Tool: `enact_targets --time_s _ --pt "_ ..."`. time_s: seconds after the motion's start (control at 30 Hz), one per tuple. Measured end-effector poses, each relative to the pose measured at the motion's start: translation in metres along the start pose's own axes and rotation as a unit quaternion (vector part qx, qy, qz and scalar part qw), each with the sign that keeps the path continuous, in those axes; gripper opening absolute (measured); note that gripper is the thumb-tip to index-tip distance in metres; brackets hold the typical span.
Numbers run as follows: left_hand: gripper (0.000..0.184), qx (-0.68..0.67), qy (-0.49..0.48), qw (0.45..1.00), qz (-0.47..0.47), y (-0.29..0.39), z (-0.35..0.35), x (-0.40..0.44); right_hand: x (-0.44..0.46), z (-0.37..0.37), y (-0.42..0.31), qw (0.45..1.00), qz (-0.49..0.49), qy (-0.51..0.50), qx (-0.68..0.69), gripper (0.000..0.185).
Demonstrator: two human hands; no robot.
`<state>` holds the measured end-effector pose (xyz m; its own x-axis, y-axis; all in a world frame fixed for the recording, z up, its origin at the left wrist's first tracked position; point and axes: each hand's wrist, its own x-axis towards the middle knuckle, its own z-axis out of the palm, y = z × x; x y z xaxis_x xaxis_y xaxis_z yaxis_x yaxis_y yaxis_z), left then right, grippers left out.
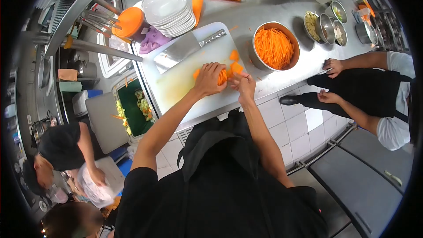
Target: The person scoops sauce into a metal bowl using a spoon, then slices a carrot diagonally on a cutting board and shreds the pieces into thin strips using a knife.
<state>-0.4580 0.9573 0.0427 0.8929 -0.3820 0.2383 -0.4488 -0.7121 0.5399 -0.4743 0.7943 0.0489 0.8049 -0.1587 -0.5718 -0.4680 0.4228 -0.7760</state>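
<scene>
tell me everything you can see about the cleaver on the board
The cleaver has a broad, roughly rectangular blade, shiny and metal-looking, and a slimmer silvery handle with dark marks. It lies flat and slantwise on the far part of the white cutting board, handle towards the upper right of the view, blade towards the lower left. Neither the left hand nor the right hand touches it. Its sharpness can't be judged.
</scene>
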Motion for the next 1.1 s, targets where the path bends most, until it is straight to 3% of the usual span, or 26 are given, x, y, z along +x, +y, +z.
enact_targets --time_s 0.1,0.27,0.5,0.57,0.6,0.67,0.77,0.9,1.0,1.07,1.1 --pt "0.048 -0.008 0.023 0.999 0.026 0.002 -0.001 0.0 -0.001 0.007 0.011 0.997 0.048 0.064 0.008 0.025" --pt "0.057 -0.002 0.015 1.0 0.0 0.003 0.0 0.002 -0.001 0.005 0.018 0.996 -0.002 -0.007 -0.087 0.018" --pt "0.052 0.026 -0.029 0.999 0.024 0.001 -0.002 0.002 0.012 -0.027 -0.001 0.97 0.009 -0.087 -0.229 0.02" --pt "0.051 0.021 -0.028 0.999 0.027 -0.001 0.0 0.002 0.019 -0.029 0.0 0.921 -0.059 -0.125 -0.365 0.02" --pt "0.051 0.021 -0.027 0.999 0.027 0.0 -0.001 0.003 0.019 -0.027 0.0 0.92 -0.059 -0.125 -0.366 0.02" --pt "0.05 0.014 -0.007 0.999 0.032 0.002 -0.004 0.003 0.018 -0.023 0.003 0.848 -0.211 -0.093 -0.478 0.022" --pt "0.047 0.019 -0.026 0.999 0.032 0.003 -0.005 0.003 0.011 -0.017 -0.018 0.806 -0.203 -0.078 -0.55 0.018" --pt "0.047 0.007 -0.014 1.0 0.01 0.004 -0.002 0.003 0.013 -0.018 -0.028 0.843 -0.212 -0.053 -0.492 0.021" --pt "0.05 -0.016 0.001 1.0 0.008 0.002 -0.001 0.005 0.022 -0.017 -0.025 0.822 -0.218 -0.078 -0.52 0.029" --pt "0.051 -0.024 0.006 1.0 0.009 0.0 -0.001 0.004 0.029 -0.012 -0.024 0.787 -0.306 -0.11 -0.524 0.028" --pt "0.051 -0.024 0.006 1.0 0.009 0.001 -0.002 0.003 0.032 -0.008 -0.026 0.787 -0.306 -0.111 -0.524 0.028"
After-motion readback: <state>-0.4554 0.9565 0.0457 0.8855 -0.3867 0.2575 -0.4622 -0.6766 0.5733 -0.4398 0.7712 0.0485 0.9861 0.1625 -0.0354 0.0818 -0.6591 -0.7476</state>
